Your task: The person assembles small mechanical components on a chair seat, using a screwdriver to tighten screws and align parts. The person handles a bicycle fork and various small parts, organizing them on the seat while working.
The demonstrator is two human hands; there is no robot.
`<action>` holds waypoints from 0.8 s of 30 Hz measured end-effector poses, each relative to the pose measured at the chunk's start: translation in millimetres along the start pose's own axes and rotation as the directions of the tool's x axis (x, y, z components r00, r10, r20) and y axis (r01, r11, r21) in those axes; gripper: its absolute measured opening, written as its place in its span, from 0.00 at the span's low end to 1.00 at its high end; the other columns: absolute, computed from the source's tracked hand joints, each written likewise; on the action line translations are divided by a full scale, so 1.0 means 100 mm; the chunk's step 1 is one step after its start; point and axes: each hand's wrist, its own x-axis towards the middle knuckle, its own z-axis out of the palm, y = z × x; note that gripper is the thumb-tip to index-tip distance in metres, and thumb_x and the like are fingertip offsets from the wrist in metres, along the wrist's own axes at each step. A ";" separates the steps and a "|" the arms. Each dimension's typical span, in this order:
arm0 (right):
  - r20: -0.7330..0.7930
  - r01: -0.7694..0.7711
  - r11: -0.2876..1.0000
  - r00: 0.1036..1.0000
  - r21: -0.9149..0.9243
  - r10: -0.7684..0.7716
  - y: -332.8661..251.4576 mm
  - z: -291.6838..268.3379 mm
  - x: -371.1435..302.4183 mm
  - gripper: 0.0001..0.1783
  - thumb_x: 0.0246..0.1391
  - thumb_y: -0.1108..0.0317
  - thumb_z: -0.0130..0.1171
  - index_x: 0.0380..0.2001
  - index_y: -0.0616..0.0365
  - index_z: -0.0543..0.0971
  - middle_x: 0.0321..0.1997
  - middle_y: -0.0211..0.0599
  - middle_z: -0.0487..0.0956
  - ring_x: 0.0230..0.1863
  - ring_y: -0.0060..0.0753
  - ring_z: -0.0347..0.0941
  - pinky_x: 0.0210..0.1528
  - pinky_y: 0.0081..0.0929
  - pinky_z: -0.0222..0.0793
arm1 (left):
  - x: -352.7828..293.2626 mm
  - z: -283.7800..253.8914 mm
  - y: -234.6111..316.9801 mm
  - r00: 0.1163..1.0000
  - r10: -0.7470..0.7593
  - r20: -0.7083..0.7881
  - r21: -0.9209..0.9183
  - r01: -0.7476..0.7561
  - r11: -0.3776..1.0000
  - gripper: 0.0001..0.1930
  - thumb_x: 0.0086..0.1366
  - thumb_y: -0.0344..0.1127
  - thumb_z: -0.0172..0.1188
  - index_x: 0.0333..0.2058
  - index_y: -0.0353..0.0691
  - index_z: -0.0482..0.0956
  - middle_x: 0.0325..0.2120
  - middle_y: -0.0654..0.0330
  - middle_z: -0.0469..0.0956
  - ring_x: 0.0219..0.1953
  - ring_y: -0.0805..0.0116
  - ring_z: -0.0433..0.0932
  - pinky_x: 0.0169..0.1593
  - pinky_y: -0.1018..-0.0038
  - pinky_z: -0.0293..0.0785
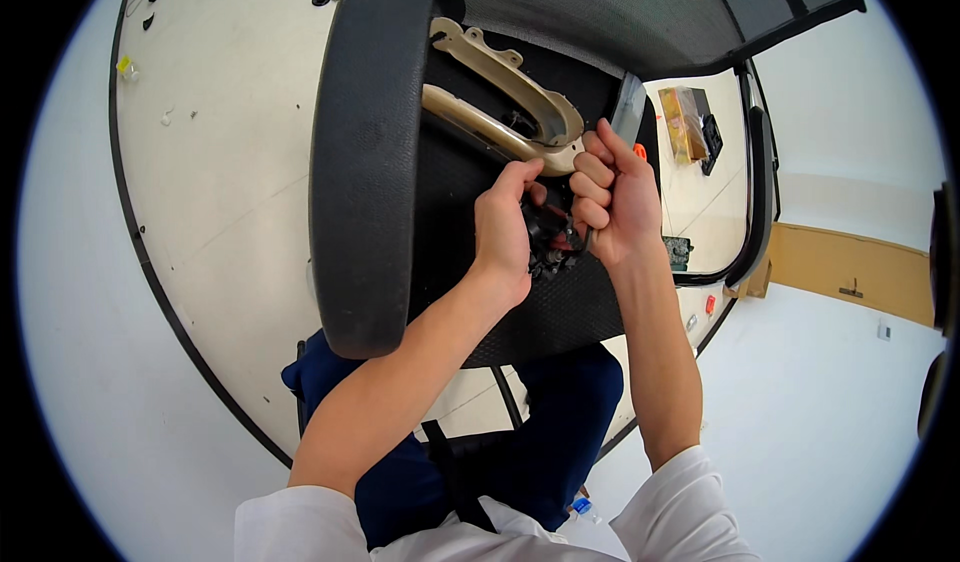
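A beige U-shaped metal fork (500, 134) lies on the black seat of an office chair (450, 262), its curved end toward my hands. My left hand (505, 224) is closed, the thumb against the fork's near edge and the curled fingers around a cluster of black parts (545, 237). Just right of the curve, my right hand (622, 197) is curled into a fist with the thumb pointing up. A black cable (587, 242) comes out below its fingers. Part of the cluster is hidden behind my hands.
A padded black armrest (365, 182) rises along the left, with the mesh backrest (570, 12) at the far side. Beyond the chair, a cardboard box (683, 127) stands on the pale tiled floor. Behind my right hand an orange piece (640, 150) shows.
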 end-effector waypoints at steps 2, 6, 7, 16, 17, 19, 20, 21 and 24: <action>0.008 -0.009 1.000 1.000 -0.003 0.009 0.02 0.01 -0.02 0.19 0.68 0.55 0.46 0.22 0.46 0.60 0.15 0.15 0.47 0.13 0.11 0.39 0.11 0.16 0.30 | -0.01 0.01 -0.01 1.000 -0.013 -0.001 0.002 0.013 1.000 0.15 0.64 0.47 0.53 0.25 0.43 0.68 0.24 0.66 0.65 0.23 0.74 0.70 0.22 0.73 0.70; 0.001 0.007 0.999 1.000 -0.040 -0.007 0.04 0.06 -0.01 0.20 0.68 0.54 0.46 0.22 0.47 0.60 0.14 0.15 0.47 0.13 0.11 0.39 0.11 0.16 0.31 | -0.01 0.01 -0.01 1.000 -0.025 -0.014 -0.014 0.025 1.000 0.14 0.64 0.47 0.53 0.26 0.43 0.68 0.24 0.66 0.64 0.22 0.73 0.71 0.22 0.73 0.70; -0.003 0.014 0.998 1.000 -0.054 -0.014 0.05 0.06 -0.02 0.20 0.68 0.54 0.46 0.22 0.47 0.60 0.14 0.15 0.48 0.13 0.11 0.39 0.11 0.16 0.31 | -0.02 0.01 0.00 0.999 -0.029 -0.018 -0.025 0.028 0.999 0.14 0.64 0.46 0.53 0.26 0.43 0.68 0.24 0.66 0.64 0.22 0.73 0.71 0.23 0.73 0.70; -0.052 0.006 0.985 0.999 -0.174 -0.015 0.15 0.00 -0.31 0.20 0.67 0.52 0.45 0.21 0.45 0.60 0.13 0.15 0.49 0.12 0.11 0.39 0.11 0.16 0.31 | -0.17 0.00 -0.17 0.992 -0.112 0.057 0.085 0.107 0.991 0.16 0.58 0.51 0.56 0.21 0.49 0.67 0.18 0.67 0.70 0.19 0.70 0.71 0.24 0.74 0.67; -0.067 0.014 0.984 0.997 -0.180 -0.026 0.18 -0.03 -0.41 0.21 0.67 0.52 0.45 0.20 0.45 0.60 0.13 0.15 0.49 0.11 0.12 0.40 0.11 0.17 0.32 | -0.28 -0.01 -0.26 0.992 -0.119 0.030 0.076 0.117 0.990 0.15 0.58 0.50 0.56 0.21 0.49 0.67 0.18 0.67 0.70 0.19 0.71 0.71 0.24 0.74 0.67; -0.158 -0.001 0.988 0.987 -0.153 -0.024 0.24 -0.10 -0.66 0.21 0.67 0.53 0.45 0.20 0.46 0.60 0.13 0.16 0.51 0.11 0.13 0.41 0.11 0.18 0.33 | -0.55 0.05 -0.39 0.992 -0.125 0.007 0.089 0.124 0.988 0.15 0.58 0.50 0.56 0.21 0.50 0.66 0.18 0.69 0.70 0.19 0.72 0.71 0.23 0.74 0.67; -0.142 0.006 0.990 0.990 -0.139 -0.026 0.27 -0.12 -0.79 0.21 0.66 0.53 0.46 0.20 0.45 0.60 0.13 0.16 0.50 0.12 0.12 0.41 0.11 0.17 0.33 | -0.70 0.09 -0.45 0.994 -0.107 -0.013 0.076 0.108 0.991 0.14 0.58 0.50 0.56 0.21 0.51 0.66 0.19 0.69 0.69 0.19 0.72 0.71 0.23 0.73 0.67; -0.135 0.003 0.993 0.991 -0.118 -0.019 0.35 -0.17 -0.95 0.21 0.66 0.53 0.47 0.20 0.44 0.60 0.14 0.15 0.50 0.12 0.12 0.41 0.11 0.17 0.32 | -0.88 0.08 -0.54 0.994 -0.099 -0.042 0.063 0.101 0.993 0.14 0.58 0.49 0.57 0.21 0.51 0.66 0.19 0.70 0.69 0.20 0.72 0.71 0.23 0.73 0.67; -0.108 0.002 0.999 0.994 0.037 0.002 0.62 -0.28 -1.44 0.22 0.66 0.52 0.47 0.18 0.45 0.59 0.13 0.15 0.50 0.12 0.12 0.41 0.11 0.17 0.33 | -1.41 0.05 -0.77 0.985 -0.085 -0.148 0.132 0.104 0.986 0.14 0.58 0.48 0.57 0.20 0.52 0.65 0.19 0.71 0.68 0.21 0.73 0.71 0.22 0.72 0.67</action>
